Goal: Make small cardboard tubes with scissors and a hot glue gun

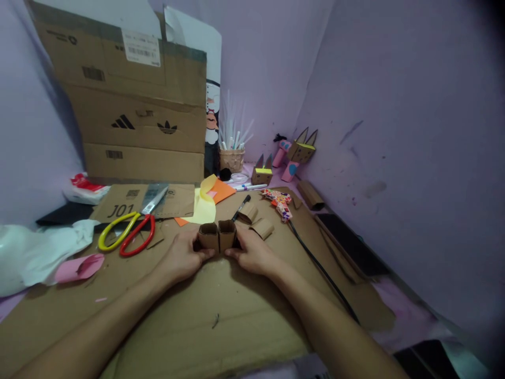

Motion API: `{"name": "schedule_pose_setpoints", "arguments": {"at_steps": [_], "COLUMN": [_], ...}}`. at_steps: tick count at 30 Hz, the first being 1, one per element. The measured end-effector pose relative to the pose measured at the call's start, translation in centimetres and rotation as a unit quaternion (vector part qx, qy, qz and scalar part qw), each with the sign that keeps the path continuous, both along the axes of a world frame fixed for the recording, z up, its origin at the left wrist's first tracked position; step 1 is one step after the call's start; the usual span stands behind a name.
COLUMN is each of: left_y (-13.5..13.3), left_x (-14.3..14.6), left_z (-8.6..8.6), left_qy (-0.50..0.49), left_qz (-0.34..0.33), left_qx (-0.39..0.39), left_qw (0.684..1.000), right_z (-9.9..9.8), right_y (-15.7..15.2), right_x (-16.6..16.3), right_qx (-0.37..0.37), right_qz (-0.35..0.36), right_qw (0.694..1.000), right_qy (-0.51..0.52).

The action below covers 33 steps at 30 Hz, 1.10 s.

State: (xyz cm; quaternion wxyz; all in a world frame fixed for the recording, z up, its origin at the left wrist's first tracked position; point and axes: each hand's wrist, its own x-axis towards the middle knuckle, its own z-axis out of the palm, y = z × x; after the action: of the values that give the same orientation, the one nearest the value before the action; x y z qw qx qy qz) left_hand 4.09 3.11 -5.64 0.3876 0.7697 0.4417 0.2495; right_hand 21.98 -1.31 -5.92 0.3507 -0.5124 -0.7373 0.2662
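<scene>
Two short cardboard tubes stand upright side by side on the cardboard sheet in front of me, their open ends up. My left hand (188, 251) is closed around the left cardboard tube (209, 242), thumb at its front. Around the right cardboard tube (227, 239) my right hand (249, 249) is closed the same way. The tubes appear to touch along their inner sides. Just beyond my right hand lie more folded cardboard pieces (262, 228) and a black marker (241, 207). The far fingers of both hands are hidden behind the tubes.
Scissors (138, 231) with yellow and red handles lie left on a cardboard piece. A patterned glue gun (278, 201) trails a black cord at right. Cardboard animal figures (302, 151) and a straw-filled basket (232, 159) stand behind. A large cardboard box (145, 105) rises back left.
</scene>
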Motion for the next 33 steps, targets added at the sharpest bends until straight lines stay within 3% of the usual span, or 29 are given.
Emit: {"name": "schedule_pose_setpoints", "arguments": {"at_steps": [9, 15, 20, 23, 25, 28, 33], "left_y": [-0.6, -2.3, -2.6, -2.1, -1.7, -1.2, -1.1], "left_x": [0.0, -0.1, -0.1, 0.0, 0.1, 0.2, 0.3], "left_z": [0.0, 1.5, 2.2, 2.1, 2.2, 2.2, 2.2], "left_qy": [0.006, 0.059, 0.06, 0.034, -0.037, -0.143, -0.17], "left_qz": [-0.001, -0.039, -0.031, 0.02, 0.037, 0.023, 0.017], "left_qx": [0.041, 0.196, 0.192, 0.092, -0.053, -0.249, -0.348], "left_qw": [0.999, 0.978, 0.979, 0.995, 0.997, 0.958, 0.922], "right_z": [-0.2, -1.0, -1.4, -0.8, -0.1, 0.9, 1.0], "right_y": [-0.1, -0.1, -0.1, -0.3, -0.5, -0.7, -0.7], "right_x": [0.1, 0.1, -0.1, -0.3, -0.4, -0.5, -0.4], "right_qx": [0.015, 0.025, 0.011, -0.023, -0.065, -0.152, -0.279], "right_qz": [0.007, 0.007, 0.022, 0.041, 0.066, 0.09, 0.03], "right_qw": [1.0, 0.997, 0.991, 0.976, 0.956, 0.921, 0.876], "right_qy": [0.027, 0.079, 0.128, 0.213, 0.28, 0.348, 0.391]}}
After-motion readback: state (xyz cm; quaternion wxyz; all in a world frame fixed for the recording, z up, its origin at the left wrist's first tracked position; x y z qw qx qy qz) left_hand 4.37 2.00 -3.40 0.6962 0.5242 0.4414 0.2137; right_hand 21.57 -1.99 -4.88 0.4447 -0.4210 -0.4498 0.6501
